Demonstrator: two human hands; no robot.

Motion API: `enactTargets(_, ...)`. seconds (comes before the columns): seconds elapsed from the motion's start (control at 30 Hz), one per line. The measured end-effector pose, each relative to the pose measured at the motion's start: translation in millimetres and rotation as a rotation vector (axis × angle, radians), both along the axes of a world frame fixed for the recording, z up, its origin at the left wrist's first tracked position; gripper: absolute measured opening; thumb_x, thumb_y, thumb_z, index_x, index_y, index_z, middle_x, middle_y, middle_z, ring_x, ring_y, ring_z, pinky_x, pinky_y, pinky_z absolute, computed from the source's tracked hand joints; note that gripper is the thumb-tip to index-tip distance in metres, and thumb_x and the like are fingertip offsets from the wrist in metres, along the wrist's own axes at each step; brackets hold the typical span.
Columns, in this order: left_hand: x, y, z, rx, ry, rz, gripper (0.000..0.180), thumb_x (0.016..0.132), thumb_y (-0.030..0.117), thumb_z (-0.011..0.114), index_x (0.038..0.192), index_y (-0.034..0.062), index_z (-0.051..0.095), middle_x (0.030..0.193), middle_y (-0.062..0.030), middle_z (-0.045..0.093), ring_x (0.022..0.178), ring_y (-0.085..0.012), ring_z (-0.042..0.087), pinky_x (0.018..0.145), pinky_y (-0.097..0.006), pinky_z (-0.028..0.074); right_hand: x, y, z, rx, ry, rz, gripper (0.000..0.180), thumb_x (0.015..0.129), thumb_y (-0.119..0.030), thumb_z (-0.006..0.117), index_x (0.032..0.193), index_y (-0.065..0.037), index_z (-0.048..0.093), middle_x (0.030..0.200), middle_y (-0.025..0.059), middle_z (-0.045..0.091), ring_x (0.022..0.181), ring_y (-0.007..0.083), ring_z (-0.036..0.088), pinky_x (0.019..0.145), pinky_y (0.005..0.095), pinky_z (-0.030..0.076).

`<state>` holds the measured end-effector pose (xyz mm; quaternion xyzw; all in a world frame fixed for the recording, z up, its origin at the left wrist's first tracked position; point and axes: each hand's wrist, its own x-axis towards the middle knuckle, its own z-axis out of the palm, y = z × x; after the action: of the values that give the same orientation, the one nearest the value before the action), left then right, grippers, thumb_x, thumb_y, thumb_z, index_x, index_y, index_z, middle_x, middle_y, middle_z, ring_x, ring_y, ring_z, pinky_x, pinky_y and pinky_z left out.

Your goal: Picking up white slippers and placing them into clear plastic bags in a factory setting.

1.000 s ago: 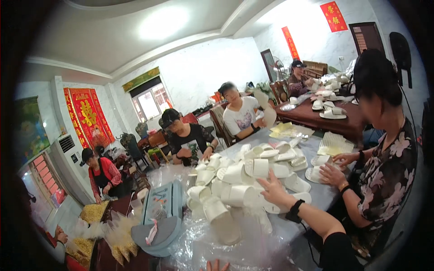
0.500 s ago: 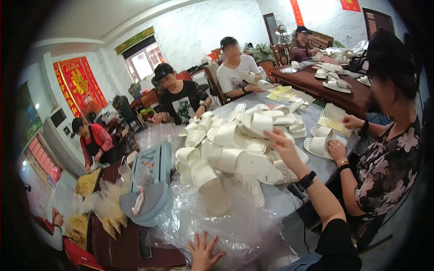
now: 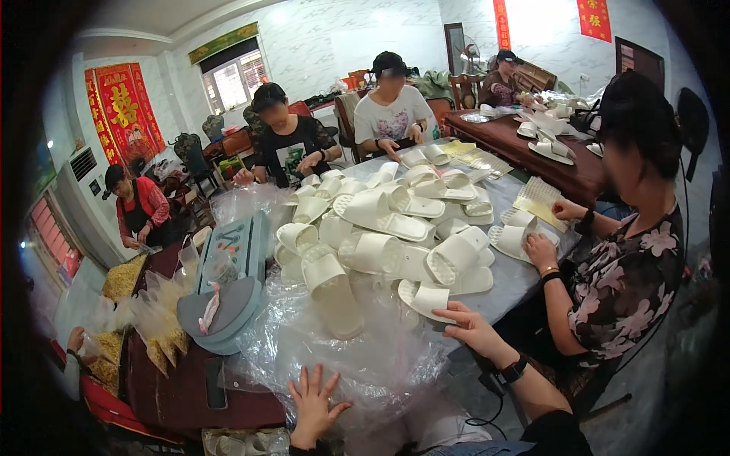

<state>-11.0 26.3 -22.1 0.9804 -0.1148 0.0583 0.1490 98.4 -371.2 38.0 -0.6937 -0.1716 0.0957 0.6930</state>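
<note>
My right hand (image 3: 471, 328) rests on the table edge, fingertips touching a cream slipper (image 3: 426, 299) at the near side of a big pile of cream slippers (image 3: 380, 228). It does not grip the slipper. My left hand (image 3: 313, 397) lies flat with fingers spread on crumpled clear plastic bags (image 3: 357, 357) at the table's near edge. A black band sits on my right wrist.
A person in a floral top (image 3: 631, 281) sits close on the right handling a slipper. Two people sit across the table, another at a far wooden table (image 3: 532, 144). A teal machine (image 3: 232, 258) stands on the left beside bags of yellow pieces (image 3: 133, 319).
My view has tilted down and closer. My right hand drew back from the pile to the near slipper. My left hand came further onto the plastic.
</note>
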Motion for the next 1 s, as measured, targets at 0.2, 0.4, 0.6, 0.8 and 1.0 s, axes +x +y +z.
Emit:
enactTargets(0.2, 1.0, -3.8, 4.0, 0.004, 0.022, -0.011, 0.077, 0.082, 0.055, 0.071, 0.147, 0.0238, 0.047, 0.163, -0.0145, 0.022, 0.151, -0.0454, 0.009, 0.111, -0.073, 0.002, 10.5, -23.3, 9.2, -0.462, -0.401, -0.055, 0.039, 0.085, 0.007, 0.062, 0.120, -0.007, 0.070, 0.118, 0.0099, 0.064, 0.105, 0.0239, 0.062, 0.090, 0.0305, 0.048)
enactTargets(0.4, 4.7, -6.6, 2.2, -0.002, -0.005, 0.003, 0.078, 0.080, 0.058, 0.071, 0.147, 0.0254, 0.047, 0.163, -0.0130, 0.023, 0.151, -0.0435, 0.010, 0.113, -0.071, 0.002, 43.5, -69.4, -13.4, -0.703, -0.418, -0.010, 0.024, 0.079, 0.003, 0.065, 0.100, -0.003, 0.075, 0.100, 0.0129, 0.067, 0.086, 0.0304, 0.064, 0.080, 0.0360, 0.051)
enactTargets(0.6, 6.4, -2.6, -3.6, -0.004, -0.039, -0.004, 0.079, 0.080, 0.060, 0.070, 0.148, 0.0272, 0.047, 0.163, -0.0131, 0.024, 0.150, -0.0434, 0.013, 0.113, -0.071, 0.004, 32.6, -57.8, -13.0, -1.295, -0.463, -0.015, 0.029, 0.072, -0.002, 0.065, 0.099, -0.008, 0.074, 0.110, 0.0168, 0.063, 0.097, 0.0361, 0.064, 0.084, 0.0426, 0.053)
enactTargets(0.8, 6.2, 3.7, -10.6, -0.003, -0.102, -0.011, 0.076, 0.082, 0.065, 0.065, 0.147, 0.0298, 0.046, 0.163, -0.0124, 0.025, 0.150, -0.0426, 0.014, 0.113, -0.071, 0.005, 57.0, 24.4, 44.9, -1.056, -0.851, -0.151, 0.026, 0.084, -0.011, 0.064, 0.108, -0.013, 0.073, 0.127, 0.0179, 0.060, 0.115, 0.0367, 0.058, 0.094, 0.0461, 0.049)
enactTargets(1.0, 6.9, 2.3, -17.1, -0.010, -0.121, -0.006, 0.072, 0.085, 0.069, 0.060, 0.147, 0.0345, 0.047, 0.161, -0.0090, 0.028, 0.149, -0.0401, 0.018, 0.113, -0.071, 0.006, 135.5, 83.6, 3.5, -1.081, -0.835, -0.066, 0.031, 0.097, -0.019, 0.057, 0.127, -0.016, 0.062, 0.138, 0.0171, 0.050, 0.128, 0.0345, 0.047, 0.092, 0.0584, 0.040)
